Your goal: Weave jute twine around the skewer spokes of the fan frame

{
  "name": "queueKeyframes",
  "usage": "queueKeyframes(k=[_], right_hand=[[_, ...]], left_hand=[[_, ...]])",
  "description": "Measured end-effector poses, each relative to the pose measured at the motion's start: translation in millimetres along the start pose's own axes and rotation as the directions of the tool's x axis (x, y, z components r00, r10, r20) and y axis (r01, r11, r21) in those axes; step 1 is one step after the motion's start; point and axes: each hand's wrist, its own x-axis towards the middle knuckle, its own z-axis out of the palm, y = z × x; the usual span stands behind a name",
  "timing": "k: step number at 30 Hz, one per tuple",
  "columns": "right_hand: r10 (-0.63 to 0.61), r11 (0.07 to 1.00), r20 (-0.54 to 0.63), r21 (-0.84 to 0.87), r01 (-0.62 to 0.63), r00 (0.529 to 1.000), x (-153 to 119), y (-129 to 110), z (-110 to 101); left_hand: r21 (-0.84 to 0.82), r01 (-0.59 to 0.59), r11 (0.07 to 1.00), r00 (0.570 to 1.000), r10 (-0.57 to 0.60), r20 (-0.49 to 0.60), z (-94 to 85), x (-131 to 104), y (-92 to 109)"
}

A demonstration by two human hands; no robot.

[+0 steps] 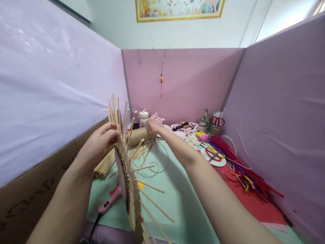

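My left hand (105, 135) pinches the upper rim of a round cardboard piece (130, 189) wrapped in twine, held on edge. Thin wooden sticks (152, 203) stick out all around its rim. Stretched far forward, my right hand (154, 127) grips the right end of a thick roll of jute twine (138, 136); its fingertips are partly hidden. A pink hot glue gun (110, 200) with a lit red light lies on the table, partly behind the cardboard piece. Beside it is a bundle of loose wooden sticks (104, 165).
A white bottle (144, 118) stands at the back. On the right lie colourful pipe cleaners (233, 159), red sheets (247, 200) and a white disc (220, 162) with scissors. Red-handled scissors (217, 121) stand in a pot. A cardboard wall (38, 189) borders the left; loose twine (157, 171) curls mid-table.
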Motion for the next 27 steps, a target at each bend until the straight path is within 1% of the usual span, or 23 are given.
queueKeyframes(k=[1, 3, 5, 6, 8, 10, 13, 16, 20, 22, 24, 25, 27], right_hand=[[-0.057, 0.998, 0.032, -0.037, 0.058, 0.998, 4, -4, 4], [-0.122, 0.981, 0.123, -0.137, 0.139, 0.985, 9, -13, 12], [-0.146, 0.95, 0.203, -0.246, 0.195, 0.968, 9, -20, 18], [-0.149, 0.938, 0.22, -0.279, 0.208, 0.964, 8, -23, 19], [-0.162, 0.931, 0.199, -0.293, 0.217, 0.966, 1, -27, 16], [-0.177, 0.929, 0.151, -0.301, 0.216, 0.973, -9, -29, 7], [-0.161, 0.928, 0.062, -0.33, 0.173, 0.985, -28, -28, -19], [-0.097, 0.927, -0.046, -0.367, 0.074, 0.994, -54, -21, -57], [-0.055, 0.897, -0.168, -0.441, -0.025, 0.984, -108, -7, -122], [-0.028, 0.856, -0.205, -0.511, -0.082, 0.978, -139, 0, -149], [-0.008, 0.805, -0.204, -0.582, -0.115, 0.979, -168, 8, -162], [0.0, 0.785, -0.182, -0.609, -0.113, 0.983, -181, 13, -162], [0.035, 0.766, -0.106, -0.636, -0.095, 0.994, -201, 21, -151]], left_hand=[[0.001, 0.007, 1.0, 1.0, -0.007, -0.003, 0.2, 1, 0], [0.004, 0.017, 1.0, 1.0, -0.017, -0.006, 0.9, 1, 1], [0.004, 0.019, 1.0, 1.0, -0.019, -0.015, 1.5, 0, 2], [0.006, 0.022, 1.0, 1.0, -0.022, -0.022, 1.8, 0, 3], [0.018, 0.024, 1.0, 0.999, -0.023, -0.027, 2.1, -1, 4], [0.022, 0.007, 1.0, 1.0, -0.007, -0.015, 2.6, -2, 4], [0.0, -0.017, 1.0, 1.0, 0.017, 0.024, 4.7, -1, 4], [-0.005, -0.026, 1.0, 0.998, 0.027, 0.053, 8.3, -2, 4], [0.01, -0.022, 1.0, 0.998, 0.021, 0.062, 12.2, -2, 4], [0.002, -0.02, 1.0, 0.998, 0.02, 0.056, 13.3, -3, 4], [-0.001, -0.039, 0.999, 0.998, 0.039, 0.047, 14.2, -2, 4], [-0.002, -0.048, 0.999, 0.998, 0.048, 0.043, 14.5, -2, 4], [-0.005, -0.059, 0.998, 0.998, 0.059, 0.039, 14.9, -2, 4]])
